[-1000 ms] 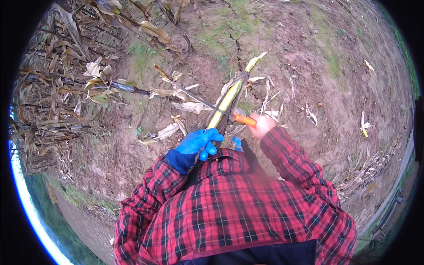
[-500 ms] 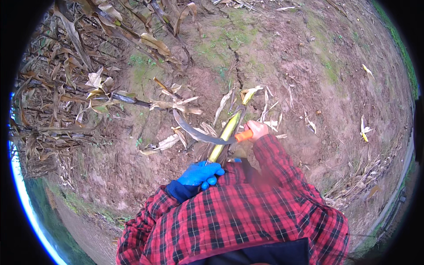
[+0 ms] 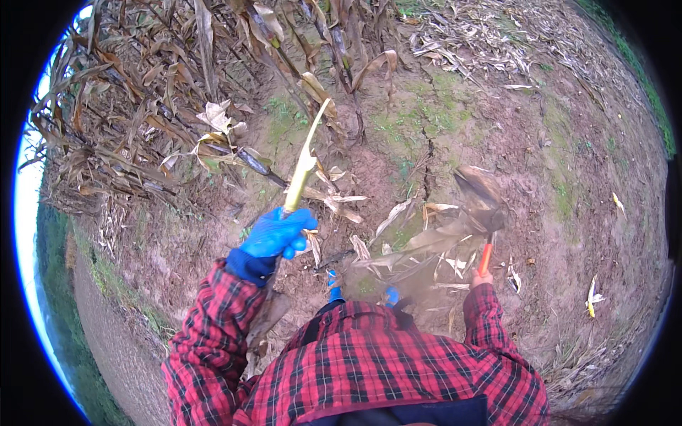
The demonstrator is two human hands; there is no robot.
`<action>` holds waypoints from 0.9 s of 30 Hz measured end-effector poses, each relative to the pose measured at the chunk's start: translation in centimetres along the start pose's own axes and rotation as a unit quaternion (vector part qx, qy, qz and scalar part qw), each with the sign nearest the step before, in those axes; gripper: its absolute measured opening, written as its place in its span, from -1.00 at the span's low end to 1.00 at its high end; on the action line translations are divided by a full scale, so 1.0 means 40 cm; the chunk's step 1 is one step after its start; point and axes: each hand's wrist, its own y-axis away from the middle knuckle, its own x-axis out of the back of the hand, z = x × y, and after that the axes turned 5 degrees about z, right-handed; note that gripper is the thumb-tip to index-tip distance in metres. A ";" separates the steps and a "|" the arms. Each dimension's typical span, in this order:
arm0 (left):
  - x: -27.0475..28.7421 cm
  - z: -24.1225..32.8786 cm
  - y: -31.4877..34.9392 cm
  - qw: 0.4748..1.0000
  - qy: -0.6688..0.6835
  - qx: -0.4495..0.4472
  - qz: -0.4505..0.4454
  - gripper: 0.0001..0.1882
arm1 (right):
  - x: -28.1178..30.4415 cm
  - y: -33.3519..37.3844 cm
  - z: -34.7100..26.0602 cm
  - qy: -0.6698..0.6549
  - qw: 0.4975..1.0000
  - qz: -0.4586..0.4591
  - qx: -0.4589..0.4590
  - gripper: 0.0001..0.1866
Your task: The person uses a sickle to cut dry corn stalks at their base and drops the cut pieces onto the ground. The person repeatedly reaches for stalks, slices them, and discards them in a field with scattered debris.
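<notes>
your blue-gloved left hand (image 3: 275, 234) is closed around a corn stalk (image 3: 298, 186). the stalk's pale yellow-green stretch stands out above your curled fingers, leaning to the upper right and narrowing to a thin, bent tip; below your fist, brown leaves (image 3: 266, 316) hang beside your red plaid sleeve (image 3: 222, 312). your bare right hand (image 3: 482, 278) is well apart from the stalk, wrapped around the orange handle of a sickle (image 3: 486, 259). just beyond that handle, a blurred dry leaf clump (image 3: 477, 190) covers the metal, so i cannot tell how its edge lies. 2 blue shoe tips (image 3: 334, 282) show between your arms, and withered standing corn plants (image 3: 142, 106) crowd the upper left.
</notes>
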 end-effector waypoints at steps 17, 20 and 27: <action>-0.148 -0.134 -0.022 0.993 -0.043 0.043 -0.099 -0.62 | -0.240 0.174 -0.466 -0.079 0.922 -0.282 -0.251 -0.79; -0.111 -0.113 -0.070 0.995 -0.092 -0.021 -0.006 -0.58 | -0.205 0.247 -0.570 -0.063 0.876 -0.425 -0.218 -0.79; -0.024 -0.169 -0.129 0.971 0.134 -0.179 0.084 -0.55 | -0.193 0.400 -0.686 -0.349 0.413 -0.685 -0.489 -0.72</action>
